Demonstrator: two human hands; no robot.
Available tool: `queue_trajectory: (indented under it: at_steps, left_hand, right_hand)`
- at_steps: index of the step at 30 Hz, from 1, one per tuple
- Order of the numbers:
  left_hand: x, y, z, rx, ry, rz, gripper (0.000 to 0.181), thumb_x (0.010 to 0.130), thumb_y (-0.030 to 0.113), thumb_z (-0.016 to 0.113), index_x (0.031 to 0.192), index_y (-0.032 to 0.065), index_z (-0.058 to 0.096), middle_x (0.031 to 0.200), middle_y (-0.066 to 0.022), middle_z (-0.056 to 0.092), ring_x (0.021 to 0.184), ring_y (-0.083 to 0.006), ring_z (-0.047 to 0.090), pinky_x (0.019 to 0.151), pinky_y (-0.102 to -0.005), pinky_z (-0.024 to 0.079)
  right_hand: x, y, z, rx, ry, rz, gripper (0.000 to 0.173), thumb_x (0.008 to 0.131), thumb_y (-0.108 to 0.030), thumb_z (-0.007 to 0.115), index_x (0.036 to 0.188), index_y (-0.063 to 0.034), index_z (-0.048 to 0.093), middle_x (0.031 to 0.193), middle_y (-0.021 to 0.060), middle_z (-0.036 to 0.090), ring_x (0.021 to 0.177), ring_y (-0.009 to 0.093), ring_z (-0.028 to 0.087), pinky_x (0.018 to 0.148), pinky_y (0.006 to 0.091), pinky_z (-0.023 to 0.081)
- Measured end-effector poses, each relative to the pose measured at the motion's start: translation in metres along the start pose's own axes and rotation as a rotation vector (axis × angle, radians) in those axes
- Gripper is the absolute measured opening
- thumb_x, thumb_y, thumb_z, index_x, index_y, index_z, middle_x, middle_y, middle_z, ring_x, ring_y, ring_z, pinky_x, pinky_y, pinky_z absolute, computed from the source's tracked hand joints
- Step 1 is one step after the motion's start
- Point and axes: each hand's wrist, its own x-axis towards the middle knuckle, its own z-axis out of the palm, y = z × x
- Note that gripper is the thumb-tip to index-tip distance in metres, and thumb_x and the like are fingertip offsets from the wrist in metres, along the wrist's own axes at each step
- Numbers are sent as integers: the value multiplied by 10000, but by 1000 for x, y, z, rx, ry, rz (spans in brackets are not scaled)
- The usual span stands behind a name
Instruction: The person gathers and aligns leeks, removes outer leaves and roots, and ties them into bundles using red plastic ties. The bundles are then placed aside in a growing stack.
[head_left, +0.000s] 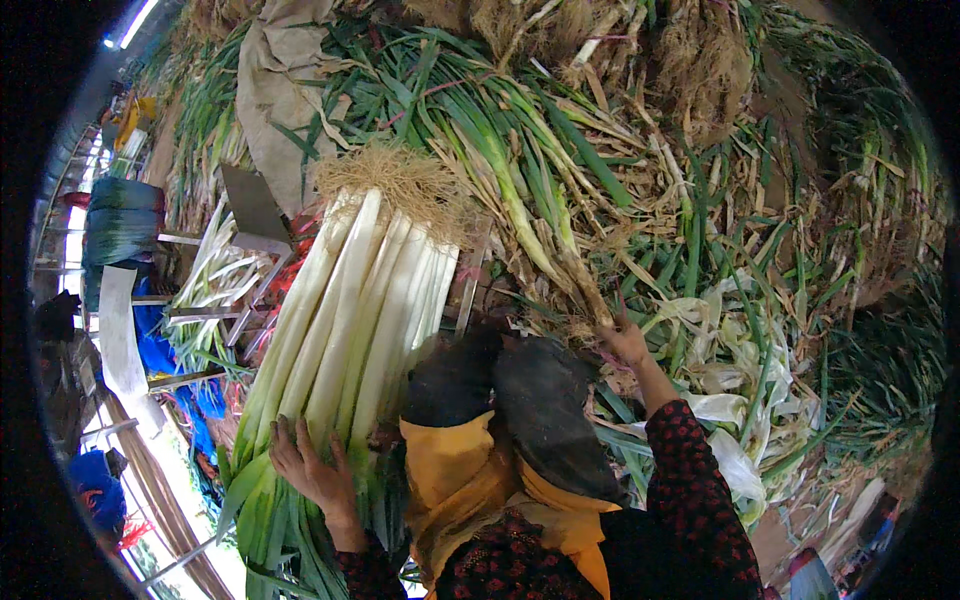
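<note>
A pile of peeled long green onions (352, 300) lies to the left of my knees, white shanks up front and leaves towards me. Their tangled roots (390, 184) point away from me. My left hand (311, 465) rests flat on the pile where white turns to green, fingers spread. On the right, my right hand (626, 341) has its fingers at the root end of an unpeeled green onion (589, 296). That stalk is brownish at the base, and its leaves stretch away to the upper left. The fingertips partly hide the root end.
Stripped skins (727, 345) lie heaped at the right. More unpeeled onions with roots (705, 67) are piled ahead. A metal frame with an upright plate (255, 202) stands left of the peeled pile, near red twine (289, 262). Beige sacking (277, 97) lies beyond.
</note>
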Motion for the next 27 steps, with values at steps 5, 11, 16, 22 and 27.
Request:
queue_trajectory:
  at_steps: [5,11,16,22,27]
  left_hand:
    - [6,15,-5,-45,7,17,424,824,222,623,1200,46,536,1327,-166,462,1288,-380,362,1045,-552,262]
    - [2,11,-10,-18,-30,26,404,797,183,633,1172,55,552,1320,-166,464,1291,-387,357,1051,-555,257]
    - [14,30,-14,-134,24,18,398,770,135,659,1149,53,568,1298,-166,485,1286,-389,367,1050,-543,272]
    - [65,129,-16,-862,-42,-53,429,819,89,642,1208,-46,521,1235,-205,532,1208,-344,468,1018,-417,357]
    - [139,246,41,-1676,-498,-484,624,893,239,624,1357,-67,341,1396,-233,332,1226,-297,443,1008,-366,381]
  right_hand:
    - [-19,-22,10,-66,24,-32,609,757,-314,695,1217,42,515,874,178,661,712,243,638,680,348,492]
    - [-100,-91,28,-64,250,-277,574,689,-331,679,1120,37,586,1165,316,546,1039,422,564,867,439,458]
    - [-121,-111,20,-28,205,-245,638,653,-148,681,1250,19,528,1027,222,542,933,339,540,849,373,431]
    - [-148,-138,12,55,330,-429,544,645,-89,673,1169,18,573,1103,209,534,1033,366,532,912,372,417]
    - [-166,-135,17,120,307,-580,563,649,-58,678,1191,3,543,1145,213,523,1076,378,514,942,396,398]
